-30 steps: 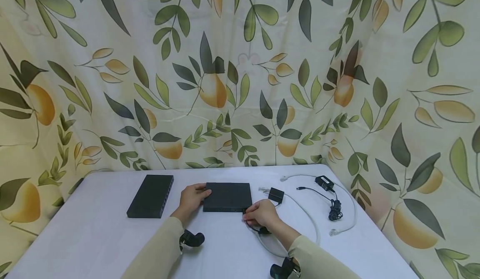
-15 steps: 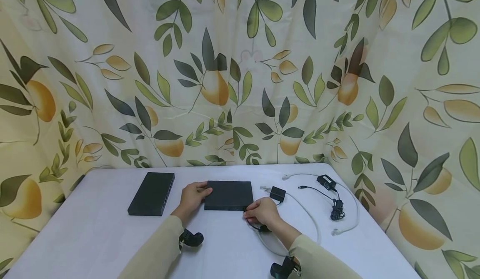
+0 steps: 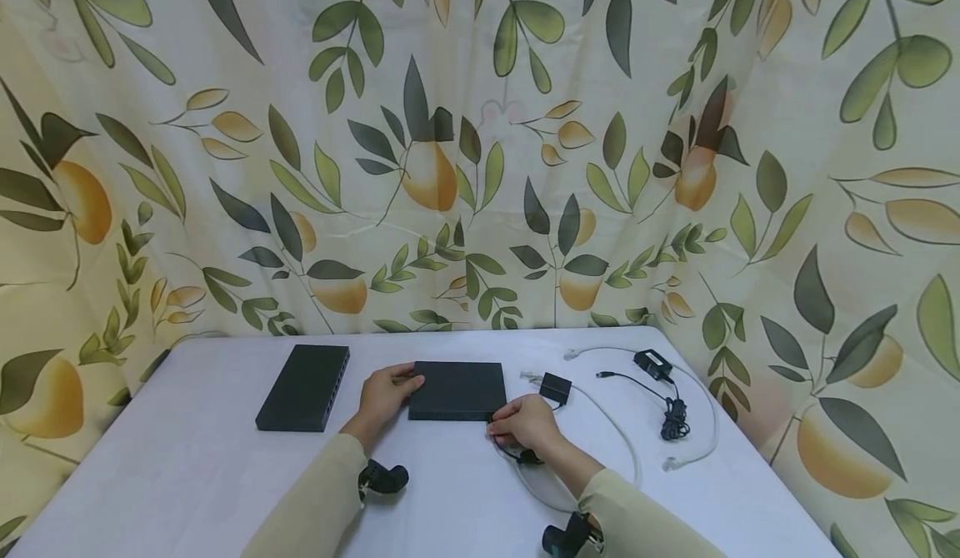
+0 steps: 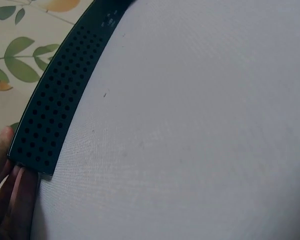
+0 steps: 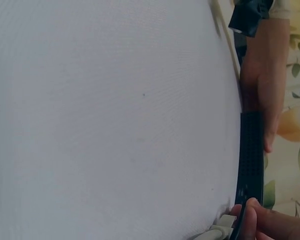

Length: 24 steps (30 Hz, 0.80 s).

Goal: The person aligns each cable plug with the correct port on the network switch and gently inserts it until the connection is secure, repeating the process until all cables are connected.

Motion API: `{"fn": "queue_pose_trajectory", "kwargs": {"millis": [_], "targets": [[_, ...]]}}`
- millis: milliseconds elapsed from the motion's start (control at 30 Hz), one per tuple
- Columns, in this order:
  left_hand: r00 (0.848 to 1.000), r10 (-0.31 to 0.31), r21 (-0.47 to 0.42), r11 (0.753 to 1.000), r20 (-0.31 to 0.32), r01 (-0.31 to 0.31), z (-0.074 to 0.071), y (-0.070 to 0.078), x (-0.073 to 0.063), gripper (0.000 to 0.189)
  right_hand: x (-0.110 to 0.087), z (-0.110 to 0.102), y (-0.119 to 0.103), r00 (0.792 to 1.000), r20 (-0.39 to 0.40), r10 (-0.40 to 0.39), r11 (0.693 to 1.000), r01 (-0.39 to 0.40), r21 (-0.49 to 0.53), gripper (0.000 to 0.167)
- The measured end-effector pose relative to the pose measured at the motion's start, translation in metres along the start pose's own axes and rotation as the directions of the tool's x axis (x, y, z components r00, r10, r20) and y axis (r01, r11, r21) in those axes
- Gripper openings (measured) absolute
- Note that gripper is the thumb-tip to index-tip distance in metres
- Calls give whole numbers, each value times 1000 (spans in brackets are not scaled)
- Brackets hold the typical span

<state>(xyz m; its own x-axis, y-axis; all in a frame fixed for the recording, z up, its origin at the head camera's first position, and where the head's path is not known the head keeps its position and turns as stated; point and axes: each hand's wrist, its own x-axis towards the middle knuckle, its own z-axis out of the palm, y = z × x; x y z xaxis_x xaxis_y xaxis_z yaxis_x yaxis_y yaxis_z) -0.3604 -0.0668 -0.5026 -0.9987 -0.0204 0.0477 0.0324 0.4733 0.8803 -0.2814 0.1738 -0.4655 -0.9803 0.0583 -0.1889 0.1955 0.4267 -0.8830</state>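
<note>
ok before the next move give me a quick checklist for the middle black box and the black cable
1. Left grip on the middle black box at its left edge: ok.
2. Right grip pinching the black cable at the box's near right corner: ok.
3. Cable end fully seated: cannot tell, fingers hide it.
4. White plug well away from the right fingers: not ok, it sits right beside them.
5. Other black box apart from the left grip: ok.
</note>
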Motion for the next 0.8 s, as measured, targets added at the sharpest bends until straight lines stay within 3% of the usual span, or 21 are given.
{"fn": "queue_pose_trajectory", "kwargs": {"millis": [300,567,800], "targets": [[999,-8,-14,1000,-49,7,0,1,-4,43,0,-4,-4,1000,24,-1,998,3,-67,10],[999,-19,-37,999,-43,17,0,-2,-6,39,0,-19,-14,1000,1,-27,990,27,-142,10],[1000,-20,-68,997,-18,19,-1,-1,-6,39,10,-50,-22,997,-63,37,997,-42,-70,19]]}}
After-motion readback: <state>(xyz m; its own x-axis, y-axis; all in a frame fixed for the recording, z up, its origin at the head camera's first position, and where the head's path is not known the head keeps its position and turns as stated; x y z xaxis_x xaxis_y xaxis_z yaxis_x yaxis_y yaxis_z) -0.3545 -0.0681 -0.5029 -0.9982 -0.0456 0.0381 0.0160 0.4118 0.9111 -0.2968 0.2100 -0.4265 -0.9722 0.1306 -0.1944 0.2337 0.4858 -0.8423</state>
